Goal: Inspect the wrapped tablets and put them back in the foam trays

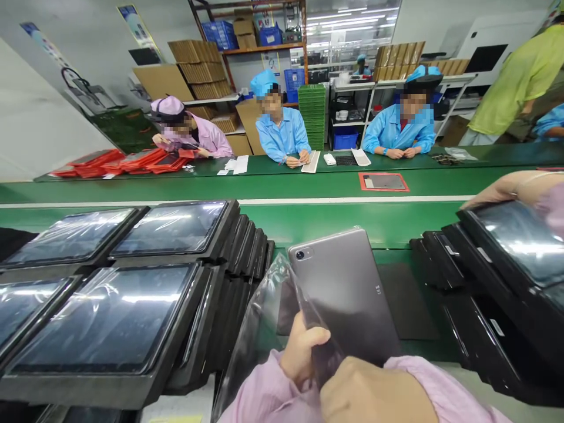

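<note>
A dark grey tablet [348,294] lies tilted in front of me, its back with the camera lens facing up. My left hand [299,349] grips its lower left side, the thumb pressed over the edge. Clear plastic film [258,320] spreads out from the tablet's left side, and its folded edge runs across the back down to my right hand [374,390]. That hand is closed at the tablet's lower end, pinching the film; its fingertips are mostly hidden. A flat dark sheet [405,302] lies under and to the right of the tablet.
Stacked black trays [194,317] holding tablets rise on my left. More trays [489,288] stand at right, beside a co-worker's arm [502,185]. Across the green conveyor belt [308,220] sit several co-workers. A tablet on a red sheet [383,182] rests there; red pouches [118,161] are piled far left.
</note>
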A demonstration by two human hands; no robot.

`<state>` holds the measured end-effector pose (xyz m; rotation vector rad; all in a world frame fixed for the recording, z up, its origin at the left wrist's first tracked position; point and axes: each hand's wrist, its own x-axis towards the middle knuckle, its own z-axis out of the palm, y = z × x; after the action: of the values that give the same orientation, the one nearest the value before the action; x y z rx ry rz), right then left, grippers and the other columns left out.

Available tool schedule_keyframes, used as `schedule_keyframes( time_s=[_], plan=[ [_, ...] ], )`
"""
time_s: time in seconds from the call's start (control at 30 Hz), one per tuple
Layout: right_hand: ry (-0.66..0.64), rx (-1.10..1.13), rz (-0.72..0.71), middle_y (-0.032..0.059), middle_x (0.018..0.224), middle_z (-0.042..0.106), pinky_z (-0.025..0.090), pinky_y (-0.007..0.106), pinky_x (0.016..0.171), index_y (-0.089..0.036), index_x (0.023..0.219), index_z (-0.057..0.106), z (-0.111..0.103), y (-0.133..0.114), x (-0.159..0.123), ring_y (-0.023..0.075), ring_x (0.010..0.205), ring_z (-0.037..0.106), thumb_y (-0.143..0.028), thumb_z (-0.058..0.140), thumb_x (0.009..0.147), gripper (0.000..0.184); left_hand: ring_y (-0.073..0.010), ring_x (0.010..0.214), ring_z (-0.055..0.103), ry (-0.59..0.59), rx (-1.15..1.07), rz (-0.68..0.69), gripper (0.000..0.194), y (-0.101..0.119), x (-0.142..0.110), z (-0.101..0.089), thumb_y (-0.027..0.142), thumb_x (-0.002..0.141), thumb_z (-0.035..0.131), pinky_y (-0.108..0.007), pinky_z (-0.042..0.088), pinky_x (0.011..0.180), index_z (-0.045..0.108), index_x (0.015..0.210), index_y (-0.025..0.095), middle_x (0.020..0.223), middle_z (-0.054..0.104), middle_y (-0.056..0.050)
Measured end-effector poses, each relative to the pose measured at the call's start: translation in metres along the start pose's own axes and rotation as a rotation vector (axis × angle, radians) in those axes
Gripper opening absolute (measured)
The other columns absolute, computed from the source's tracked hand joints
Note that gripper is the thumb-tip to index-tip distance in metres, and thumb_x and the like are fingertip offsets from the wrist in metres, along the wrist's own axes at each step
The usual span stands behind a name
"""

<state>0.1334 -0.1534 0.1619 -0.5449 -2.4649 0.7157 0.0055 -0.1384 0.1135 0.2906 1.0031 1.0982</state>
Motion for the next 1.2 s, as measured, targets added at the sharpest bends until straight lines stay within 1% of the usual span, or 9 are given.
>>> schedule_keyframes(
  time_s=[0.1,0.23,0.33,0.4,0.5,0.7,0.83,1.07,1.2],
  plan=[
    [0.174,0.185,0.157,-0.0049,0.048,0.041,0.034,0.023,0.047,-0.021,0.052,0.037,-0.019,0.016,-0.016,0.0093,0.046,0.042,-0.033,0.041,0.093,0.043,-0.0166,0.053,0.057,0.001,0.009,-0.001,0.03,0.006,0.001,-0.005,0.012,0.04,0.065,-0.028,0.045,0.053,0.062,0.07,0.014,0.056,0.064,-0.001],
    [0.577,0.338,0.859,-0.0036,0.064,0.05,0.039,0.024,0.052,-0.021,0.074,0.049,-0.023,0.055,-0.031,0.0103,0.052,0.045,-0.028,0.053,0.078,0.009,-0.0179,0.05,0.059,0.139,0.066,0.001,0.031,0.02,0.003,-0.014,0.016,0.04,0.069,-0.028,0.047,0.051,0.062,0.07,0.013,0.057,0.067,-0.003],
    [0.494,0.344,1.146,0.0028,0.094,0.059,0.043,0.029,0.066,-0.018,0.115,0.05,-0.006,0.077,-0.034,0.0116,0.06,0.05,-0.029,0.067,0.067,0.052,-0.0177,0.046,0.058,0.269,0.144,-0.039,0.035,0.027,0.006,-0.023,0.019,0.039,0.073,-0.027,0.045,0.045,0.06,0.071,0.015,0.055,0.067,-0.001],
    [0.421,0.451,1.175,0.006,0.104,0.059,0.043,0.031,0.072,-0.018,0.129,0.042,0.006,0.087,-0.033,0.0134,0.068,0.053,-0.034,0.063,0.074,0.062,-0.0158,0.041,0.055,0.297,0.196,-0.074,0.036,0.029,0.01,-0.027,0.02,0.038,0.074,-0.025,0.043,0.042,0.058,0.07,0.016,0.052,0.065,0.001],
    [0.47,0.59,1.176,0.0079,0.103,0.06,0.045,0.032,0.075,-0.015,0.135,0.038,0.02,0.095,-0.035,0.0165,0.078,0.057,-0.04,0.048,0.085,0.056,-0.0167,0.045,0.058,0.296,0.236,-0.104,0.036,0.027,0.014,-0.031,0.017,0.04,0.072,-0.025,0.045,0.044,0.059,0.074,0.016,0.055,0.066,0.0],
    [0.416,0.716,1.13,0.0082,0.093,0.068,0.048,0.035,0.078,-0.015,0.091,0.063,0.034,0.103,-0.042,0.0247,0.088,0.061,-0.04,0.072,0.062,0.039,-0.0211,0.058,0.066,0.225,0.204,-0.171,0.034,0.018,0.018,-0.029,0.012,0.055,0.069,-0.03,0.053,0.056,0.061,0.089,0.015,0.069,0.071,-0.006],
    [0.472,0.736,1.114,0.0108,0.095,0.07,0.05,0.037,0.079,-0.013,0.098,0.061,0.023,0.101,-0.054,0.0255,0.09,0.065,-0.052,0.058,0.07,0.049,-0.0208,0.056,0.066,0.292,0.166,-0.206,0.018,0.025,0.017,-0.028,0.012,0.066,0.065,-0.032,0.054,0.057,0.061,0.083,0.015,0.066,0.069,-0.005],
    [0.592,0.272,1.349,0.0133,0.118,0.063,0.043,0.043,0.093,-0.015,0.123,0.052,-0.046,0.105,-0.092,0.0287,0.109,0.059,-0.025,0.044,0.079,0.045,-0.0175,0.05,0.061,0.363,0.197,-0.15,0.02,0.04,0.017,-0.045,0.006,0.055,0.059,-0.028,0.049,0.052,0.058,0.071,0.017,0.056,0.064,0.0],
    [0.569,-0.047,1.55,0.0293,0.135,0.045,0.032,0.06,0.096,-0.004,0.137,0.038,-0.029,0.127,-0.092,0.0422,0.117,0.051,-0.009,0.038,0.08,0.057,-0.0147,0.047,0.055,0.309,0.118,-0.139,0.019,0.037,0.017,-0.043,0.007,0.045,0.056,-0.025,0.044,0.049,0.054,0.061,0.017,0.052,0.059,0.003]
  ],
)
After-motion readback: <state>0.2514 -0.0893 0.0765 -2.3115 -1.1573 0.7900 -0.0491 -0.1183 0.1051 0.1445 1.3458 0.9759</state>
